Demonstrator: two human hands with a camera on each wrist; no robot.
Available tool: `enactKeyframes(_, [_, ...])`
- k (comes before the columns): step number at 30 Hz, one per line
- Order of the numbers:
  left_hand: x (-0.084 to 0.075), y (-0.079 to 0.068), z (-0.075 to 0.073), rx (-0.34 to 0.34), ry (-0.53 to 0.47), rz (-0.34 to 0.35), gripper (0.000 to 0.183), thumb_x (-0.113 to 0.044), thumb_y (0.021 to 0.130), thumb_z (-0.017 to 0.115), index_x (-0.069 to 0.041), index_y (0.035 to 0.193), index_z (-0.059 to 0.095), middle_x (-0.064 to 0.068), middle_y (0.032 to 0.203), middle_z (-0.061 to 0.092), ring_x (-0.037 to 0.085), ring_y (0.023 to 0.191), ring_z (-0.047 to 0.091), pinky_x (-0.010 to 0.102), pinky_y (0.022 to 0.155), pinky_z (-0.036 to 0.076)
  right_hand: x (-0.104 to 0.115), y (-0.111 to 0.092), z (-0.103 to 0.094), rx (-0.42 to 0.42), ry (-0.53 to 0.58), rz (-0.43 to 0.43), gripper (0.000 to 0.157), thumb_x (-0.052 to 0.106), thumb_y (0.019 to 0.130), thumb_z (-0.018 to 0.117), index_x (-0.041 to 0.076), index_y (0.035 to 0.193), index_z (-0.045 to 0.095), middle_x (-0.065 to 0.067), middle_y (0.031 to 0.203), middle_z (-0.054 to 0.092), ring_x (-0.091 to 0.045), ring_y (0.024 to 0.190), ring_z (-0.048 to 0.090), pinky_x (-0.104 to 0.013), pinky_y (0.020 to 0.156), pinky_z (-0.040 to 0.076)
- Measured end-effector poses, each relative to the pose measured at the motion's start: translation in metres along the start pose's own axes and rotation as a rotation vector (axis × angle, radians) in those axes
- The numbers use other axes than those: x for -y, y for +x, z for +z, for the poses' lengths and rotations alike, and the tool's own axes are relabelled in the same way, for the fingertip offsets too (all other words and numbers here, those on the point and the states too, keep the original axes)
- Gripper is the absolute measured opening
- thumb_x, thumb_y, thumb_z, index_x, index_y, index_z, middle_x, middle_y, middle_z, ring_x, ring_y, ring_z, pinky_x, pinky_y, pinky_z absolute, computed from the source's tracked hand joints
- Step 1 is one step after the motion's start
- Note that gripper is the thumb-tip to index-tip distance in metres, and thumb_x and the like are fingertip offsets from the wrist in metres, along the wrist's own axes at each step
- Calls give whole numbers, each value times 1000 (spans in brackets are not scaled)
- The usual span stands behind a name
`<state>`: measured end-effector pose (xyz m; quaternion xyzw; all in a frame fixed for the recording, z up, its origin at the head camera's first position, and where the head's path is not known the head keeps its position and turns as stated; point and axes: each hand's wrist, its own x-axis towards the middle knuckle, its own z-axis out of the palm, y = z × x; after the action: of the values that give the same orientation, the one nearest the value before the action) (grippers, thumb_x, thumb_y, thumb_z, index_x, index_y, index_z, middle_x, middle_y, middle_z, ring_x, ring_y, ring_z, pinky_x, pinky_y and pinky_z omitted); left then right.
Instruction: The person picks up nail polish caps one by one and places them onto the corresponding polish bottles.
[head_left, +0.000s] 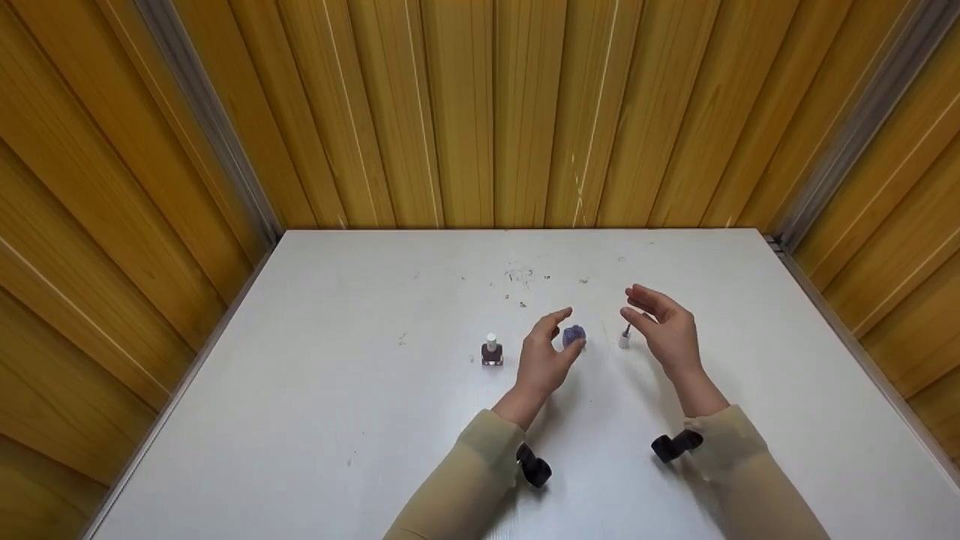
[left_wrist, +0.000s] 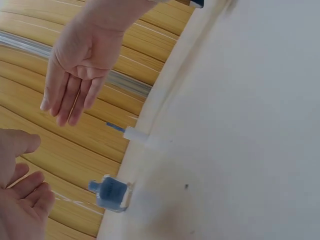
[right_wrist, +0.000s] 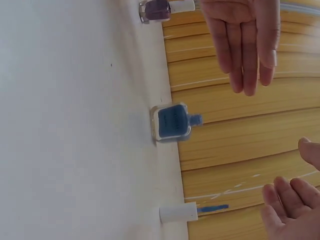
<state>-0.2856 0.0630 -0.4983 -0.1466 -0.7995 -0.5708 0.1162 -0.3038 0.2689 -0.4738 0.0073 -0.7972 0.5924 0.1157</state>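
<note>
An uncapped nail polish bottle [head_left: 574, 335] with blue polish stands on the white table, its bare neck showing in the right wrist view. To its right the white brush cap [head_left: 624, 340] stands on its end, blue-coated brush [right_wrist: 214, 208] pointing up. My left hand [head_left: 546, 354] is beside the blue bottle, fingers loosely extended and thumb overlapping the bottle in the head view. My right hand [head_left: 670, 330] hovers over the brush cap, fingers relaxed and holding nothing. Both palms face inward, and both wrist views show the blue bottle and the brush cap apart from the fingers.
Left of my left hand stands a second nail polish bottle [head_left: 492, 352], dark purple, with its white cap on. Small dark marks [head_left: 519, 276] dot the white table [head_left: 300, 390]. Yellow wood-patterned panels [head_left: 457, 112] rise behind and at both sides.
</note>
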Motion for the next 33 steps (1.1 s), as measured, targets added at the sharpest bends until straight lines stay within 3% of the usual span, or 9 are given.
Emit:
enactKeyframes(5, [12,2,12,-18,15,-159,59,-9,92,76,-3,146,53,17,150,56,37,137,56,40,113,49,-16,2,-11,85,-62,86,60,15,96,74,-1,149,50,-20,150,56,-34,140,53,-2,91,46])
enactKeyframes(8, [18,4,16,-20,11,-214,61,-9,92,75,-2,148,50,17,151,54,38,137,56,41,113,48,-25,3,-15,149,-89,137,63,10,95,73,-4,150,46,-24,151,53,-38,141,51,-2,87,46])
enactKeyframes(17, [30,14,20,11,2,-279,60,-4,91,74,3,146,51,19,145,60,32,138,56,36,116,46,-40,8,-14,243,-176,193,56,6,96,71,-9,145,50,-29,146,56,-42,137,54,-7,86,49])
enactKeyframes(24, [34,17,22,29,-49,-329,54,-2,90,75,1,141,56,16,140,64,29,136,58,35,116,46,-44,11,-12,238,-190,209,52,3,94,71,-11,141,54,-30,142,59,-42,134,57,-6,84,49])
enactKeyframes(28, [37,17,22,34,-53,-337,50,-2,91,73,-1,139,59,14,137,67,27,133,61,36,115,47,-47,11,-10,219,-188,212,50,5,93,73,-9,139,58,-27,139,63,-35,128,61,-6,83,48])
enactKeyframes(33, [41,19,23,25,-43,-332,46,-2,92,73,-3,136,63,11,131,70,24,126,65,35,111,50,-51,11,-9,194,-196,213,48,7,93,74,-6,136,61,-25,135,66,-17,113,66,-8,82,50])
